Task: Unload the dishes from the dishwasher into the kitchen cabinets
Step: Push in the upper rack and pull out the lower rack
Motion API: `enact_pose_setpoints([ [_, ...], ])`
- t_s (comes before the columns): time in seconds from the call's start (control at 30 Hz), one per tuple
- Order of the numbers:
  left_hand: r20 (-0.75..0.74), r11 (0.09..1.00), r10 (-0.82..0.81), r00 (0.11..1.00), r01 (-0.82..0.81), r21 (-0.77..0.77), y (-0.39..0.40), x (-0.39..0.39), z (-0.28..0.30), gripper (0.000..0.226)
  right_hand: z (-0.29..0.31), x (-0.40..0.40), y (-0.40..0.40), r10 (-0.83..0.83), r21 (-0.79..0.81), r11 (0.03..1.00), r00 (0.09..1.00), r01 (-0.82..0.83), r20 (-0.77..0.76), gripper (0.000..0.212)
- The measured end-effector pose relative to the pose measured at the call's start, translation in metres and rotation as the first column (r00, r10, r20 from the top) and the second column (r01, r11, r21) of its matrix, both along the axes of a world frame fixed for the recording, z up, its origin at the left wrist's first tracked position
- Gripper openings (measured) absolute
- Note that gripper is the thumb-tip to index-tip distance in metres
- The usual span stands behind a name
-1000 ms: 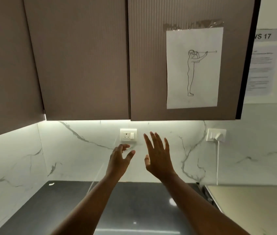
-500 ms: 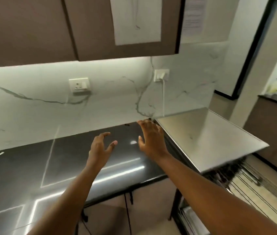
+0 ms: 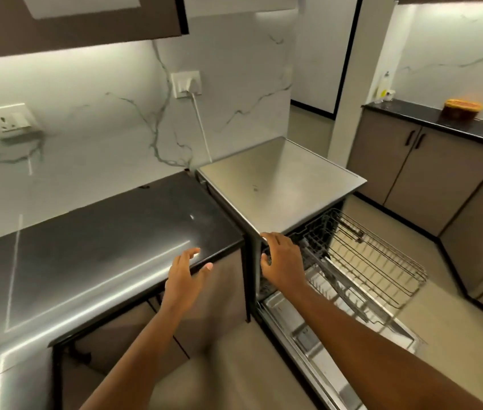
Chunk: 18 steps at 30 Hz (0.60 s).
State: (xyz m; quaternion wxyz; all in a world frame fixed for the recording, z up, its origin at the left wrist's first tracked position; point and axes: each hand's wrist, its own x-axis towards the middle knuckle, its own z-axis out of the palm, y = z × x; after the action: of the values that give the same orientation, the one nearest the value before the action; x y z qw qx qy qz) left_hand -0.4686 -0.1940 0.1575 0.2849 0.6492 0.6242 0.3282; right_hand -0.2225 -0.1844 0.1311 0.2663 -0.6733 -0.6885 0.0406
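Both arms out, left hand [image 3: 185, 273] & right hand [image 3: 283, 261] fingers spread, empty, over dishwasher [image 3: 281, 184] edge.

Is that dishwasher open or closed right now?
Open: the dishwasher has its door dropped down and its upper rack pulled out.

counter [image 3: 101, 247] black | wall [image 3: 101, 119] white, grey-veined | dishwasher top [image 3: 278, 179] silver
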Motion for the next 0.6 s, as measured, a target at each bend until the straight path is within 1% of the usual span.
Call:
enact_pose_setpoints([
  [0.17, -0.066, 0.990, -0.076, 0.995, 0.067, -0.125, -0.016, 0.102, -0.029, 0.051, -0.031, 0.103, -0.042, -0.051, -0.091, 0.994, 0.998, 0.054, 0.034, 0.053],
  [0.23, -0.059, 0.982, -0.100, 0.993, 0.089, -0.169, -0.023, 0.149, -0.042, 0.051, -0.043, 0.152, -0.060, -0.078, -0.134, 0.988, 0.996, 0.084, 0.045, 0.053],
  [0.33, -0.004, 0.956, -0.150, 0.989, 0.144, -0.255, -0.043, 0.222, -0.062, 0.049, -0.060, 0.226, -0.090, -0.185, -0.190, 0.963, 0.982, 0.189, 0.041, 0.055],
  [0.4, 0.068, 0.923, -0.172, 0.983, 0.185, -0.337, -0.059, 0.263, -0.076, 0.048, -0.071, 0.269, -0.110, -0.267, -0.221, 0.937, 0.963, 0.271, 0.049, 0.053],
  [0.5, 0.160, 0.847, -0.167, 0.973, 0.225, -0.482, -0.081, 0.319, -0.098, 0.046, -0.092, 0.325, -0.142, -0.391, -0.335, 0.863, 0.920, 0.379, 0.032, 0.049],
  [0.6, 0.229, 0.779, -0.128, 0.965, 0.241, -0.579, -0.102, 0.361, -0.115, 0.046, -0.110, 0.357, -0.168, -0.482, -0.438, 0.793, 0.876, 0.424, -0.025, 0.047],
])
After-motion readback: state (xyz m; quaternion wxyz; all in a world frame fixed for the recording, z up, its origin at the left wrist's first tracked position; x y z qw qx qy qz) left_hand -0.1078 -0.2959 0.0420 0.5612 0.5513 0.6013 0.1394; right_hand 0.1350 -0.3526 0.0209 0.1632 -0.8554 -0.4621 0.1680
